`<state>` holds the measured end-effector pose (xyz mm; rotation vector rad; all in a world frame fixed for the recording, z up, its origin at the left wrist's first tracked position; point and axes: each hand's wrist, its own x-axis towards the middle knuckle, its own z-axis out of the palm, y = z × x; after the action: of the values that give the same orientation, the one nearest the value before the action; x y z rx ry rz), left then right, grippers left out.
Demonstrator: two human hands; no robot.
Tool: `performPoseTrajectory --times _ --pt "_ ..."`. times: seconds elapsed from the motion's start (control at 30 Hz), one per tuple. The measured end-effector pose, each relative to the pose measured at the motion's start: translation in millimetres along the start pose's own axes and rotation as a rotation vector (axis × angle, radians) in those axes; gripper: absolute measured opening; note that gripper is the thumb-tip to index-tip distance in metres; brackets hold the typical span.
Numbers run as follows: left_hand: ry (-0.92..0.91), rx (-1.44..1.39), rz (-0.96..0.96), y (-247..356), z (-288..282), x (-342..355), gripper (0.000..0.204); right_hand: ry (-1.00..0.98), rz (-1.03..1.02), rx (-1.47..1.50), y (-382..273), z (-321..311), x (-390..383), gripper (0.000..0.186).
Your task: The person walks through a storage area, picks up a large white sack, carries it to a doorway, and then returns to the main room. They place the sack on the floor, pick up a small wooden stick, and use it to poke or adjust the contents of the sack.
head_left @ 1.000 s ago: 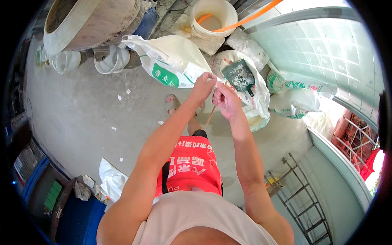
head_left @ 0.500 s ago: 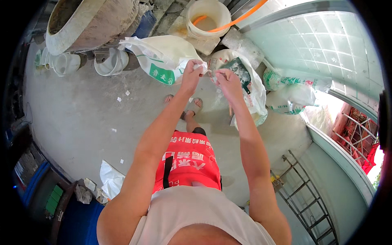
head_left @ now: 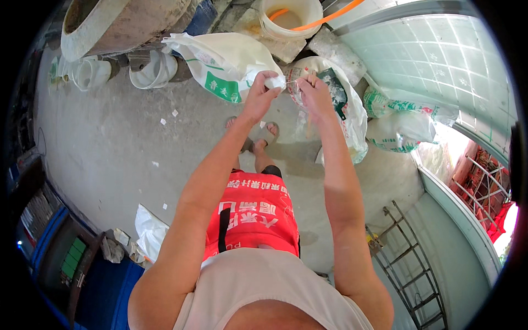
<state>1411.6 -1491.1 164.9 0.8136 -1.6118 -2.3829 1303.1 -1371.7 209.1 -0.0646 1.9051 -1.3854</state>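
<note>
A large white woven sack point(head_left: 234, 60) with a green printed patch lies on the floor ahead, its end drawn up toward me. My left hand point(head_left: 260, 98) is closed around the gathered corner of that sack. From the corner a thin pale thread point(head_left: 292, 82) runs across to my right hand point(head_left: 317, 100). The fingers of the right hand are pinched together on the thread. Just beyond my right hand stands an opened white sack point(head_left: 356, 129), with a dark green scoop-like thing point(head_left: 334, 91) coated in white powder inside.
A white bucket point(head_left: 264, 17) with an orange hose point(head_left: 330, 18) stands at the back. A mixer drum point(head_left: 118, 27) and white buckets point(head_left: 157, 71) are at the far left. Filled bags point(head_left: 396, 132) lean by the glass wall. A metal ladder point(head_left: 412, 264) lies at the right.
The view has shifted a little. The thread between the sack corner and my right hand now shows stretched out. My left hand keeps its grip on the corner.
</note>
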Motion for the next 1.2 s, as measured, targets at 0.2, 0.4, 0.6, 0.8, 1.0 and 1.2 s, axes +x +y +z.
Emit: performPoseTrajectory --times 0.2,0.4,0.6,0.8,1.0,1.2 --pt "-0.016 0.181 0.008 6 2 -1 0.035 -0.073 -0.039 -0.025 -19 7 -2 0.016" --pt "0.065 0.307 0.031 11 6 5 0.036 -0.128 0.012 0.140 -26 16 13 0.014" --pt "0.092 0.027 -0.016 2 6 11 0.035 0.088 -0.041 0.321 -15 0 9 0.014" --pt "0.090 0.145 -0.062 10 10 7 0.037 0.313 -0.357 -0.363 11 20 -12 0.016" --pt "0.094 0.316 -0.045 16 10 5 0.036 0.364 -0.451 -0.532 13 28 -6 0.012" --pt "0.117 0.214 -0.059 23 13 6 0.035 0.459 -0.285 -0.284 10 18 -7 0.013"
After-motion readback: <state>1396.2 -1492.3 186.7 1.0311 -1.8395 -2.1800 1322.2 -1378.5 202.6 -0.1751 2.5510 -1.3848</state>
